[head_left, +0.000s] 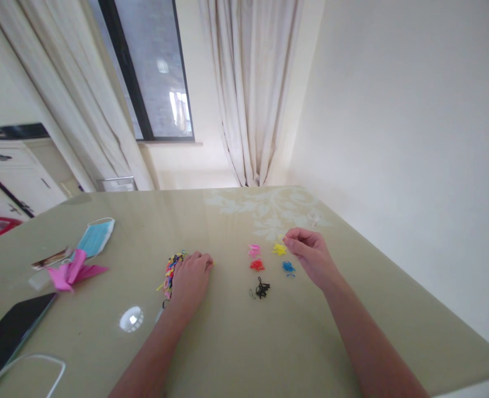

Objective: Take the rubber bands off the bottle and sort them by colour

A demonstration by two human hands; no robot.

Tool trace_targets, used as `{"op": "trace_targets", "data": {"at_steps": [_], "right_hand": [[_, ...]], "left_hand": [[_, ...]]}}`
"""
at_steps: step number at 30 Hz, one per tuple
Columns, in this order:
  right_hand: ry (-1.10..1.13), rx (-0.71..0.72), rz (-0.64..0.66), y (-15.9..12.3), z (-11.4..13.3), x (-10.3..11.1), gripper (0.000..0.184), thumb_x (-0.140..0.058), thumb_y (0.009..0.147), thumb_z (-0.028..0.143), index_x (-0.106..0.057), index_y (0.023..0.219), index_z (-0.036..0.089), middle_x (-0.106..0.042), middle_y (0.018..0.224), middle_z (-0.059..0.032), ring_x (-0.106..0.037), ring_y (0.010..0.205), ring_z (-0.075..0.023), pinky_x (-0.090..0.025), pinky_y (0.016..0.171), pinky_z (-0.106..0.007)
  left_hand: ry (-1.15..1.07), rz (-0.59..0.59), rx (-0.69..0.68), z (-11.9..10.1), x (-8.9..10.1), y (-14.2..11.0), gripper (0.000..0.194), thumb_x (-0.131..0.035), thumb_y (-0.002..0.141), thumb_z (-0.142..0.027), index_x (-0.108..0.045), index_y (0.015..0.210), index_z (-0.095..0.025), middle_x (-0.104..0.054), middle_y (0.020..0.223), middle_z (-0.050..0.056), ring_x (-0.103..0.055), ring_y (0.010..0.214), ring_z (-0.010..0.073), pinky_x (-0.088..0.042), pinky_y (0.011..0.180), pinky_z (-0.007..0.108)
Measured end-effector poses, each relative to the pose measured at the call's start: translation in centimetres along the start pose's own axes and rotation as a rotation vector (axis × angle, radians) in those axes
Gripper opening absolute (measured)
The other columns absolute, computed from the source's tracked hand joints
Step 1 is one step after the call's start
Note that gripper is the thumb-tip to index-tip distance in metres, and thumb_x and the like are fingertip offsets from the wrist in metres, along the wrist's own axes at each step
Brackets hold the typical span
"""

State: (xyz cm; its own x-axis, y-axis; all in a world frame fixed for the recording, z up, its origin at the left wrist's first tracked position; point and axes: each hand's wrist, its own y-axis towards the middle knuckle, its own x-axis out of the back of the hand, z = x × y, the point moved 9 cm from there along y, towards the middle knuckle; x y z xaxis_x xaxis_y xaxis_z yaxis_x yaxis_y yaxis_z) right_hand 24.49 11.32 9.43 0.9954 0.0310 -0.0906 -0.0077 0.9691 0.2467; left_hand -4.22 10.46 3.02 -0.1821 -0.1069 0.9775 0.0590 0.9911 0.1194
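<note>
A heap of small mixed-colour rubber bands (170, 271) lies on the table, partly covered by my left hand (192, 279). The left fingers are curled and closed, and a bit of yellow rubber band (214, 263) pokes out beside them. My right hand (310, 254) pinches what looks like a yellow rubber band (281, 237) just above the yellow pile (279, 250). Other piles sit close by, each of one colour: pink (254, 250), red (257, 265), blue (288, 267) and black (262, 288). A loose blue band lies below the blue pile.
On the left of the glass-topped table (227, 342) are a blue face mask (96, 237), a pink folded-paper bird (75, 271), a dark tablet-like device (12, 331) and a white cable (32, 356). A shiny round spot (131, 319) shows left of my left forearm. A wall borders the right side.
</note>
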Motion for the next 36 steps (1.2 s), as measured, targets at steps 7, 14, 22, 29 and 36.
{"op": "trace_targets", "data": {"at_steps": [7,14,22,29,36], "right_hand": [[-0.285,0.056,-0.018,0.9,-0.2,1.5,0.027,-0.075,0.080,0.047,-0.072,0.080,0.020,-0.043,0.056,0.0058,-0.034,0.052,-0.0110,-0.029,0.051,-0.027],[-1.378,0.236,-0.010,1.6,-2.0,1.1,0.013,-0.061,0.088,0.020,-0.074,0.084,0.020,-0.065,0.085,-0.0049,-0.057,0.073,-0.0174,-0.039,0.070,-0.030],[-1.626,0.176,0.085,2.1,-4.2,0.6,0.024,-0.057,0.095,0.017,-0.078,0.083,0.019,-0.067,0.090,-0.0089,-0.061,0.084,-0.0222,-0.040,0.078,-0.033],[-1.339,0.226,0.023,0.7,-2.4,-1.4,0.024,-0.057,0.098,0.026,-0.080,0.091,0.021,-0.066,0.088,-0.0058,-0.064,0.081,-0.0198,-0.044,0.075,-0.031],[-1.053,0.334,0.190,-1.9,-3.1,-6.9,0.019,-0.060,0.098,0.025,-0.079,0.100,0.022,-0.070,0.093,-0.0059,-0.066,0.085,-0.0203,-0.048,0.079,-0.031]], "left_hand": [[-0.006,-0.024,0.028,0.0,0.7,0.1,0.021,-0.048,0.098,-0.022,-0.069,0.094,-0.019,-0.074,0.102,0.011,-0.068,0.101,0.0275,-0.045,0.089,0.037],[-0.177,-0.043,0.061,0.9,0.6,0.6,0.021,-0.045,0.100,-0.020,-0.066,0.097,-0.020,-0.076,0.103,0.009,-0.070,0.097,0.0227,-0.047,0.085,0.031],[-0.288,-0.053,0.101,1.9,0.7,0.8,0.023,-0.052,0.098,-0.025,-0.074,0.101,-0.024,-0.081,0.105,0.006,-0.074,0.099,0.0245,-0.050,0.087,0.033],[-0.324,-0.066,0.157,2.6,1.1,0.6,0.023,-0.057,0.096,-0.028,-0.080,0.100,-0.027,-0.082,0.103,0.007,-0.075,0.098,0.0283,-0.052,0.086,0.038],[-0.530,-0.099,0.152,2.2,1.5,0.6,0.017,-0.064,0.090,-0.028,-0.080,0.091,-0.024,-0.082,0.094,0.006,-0.076,0.090,0.0254,-0.054,0.085,0.037]]}}
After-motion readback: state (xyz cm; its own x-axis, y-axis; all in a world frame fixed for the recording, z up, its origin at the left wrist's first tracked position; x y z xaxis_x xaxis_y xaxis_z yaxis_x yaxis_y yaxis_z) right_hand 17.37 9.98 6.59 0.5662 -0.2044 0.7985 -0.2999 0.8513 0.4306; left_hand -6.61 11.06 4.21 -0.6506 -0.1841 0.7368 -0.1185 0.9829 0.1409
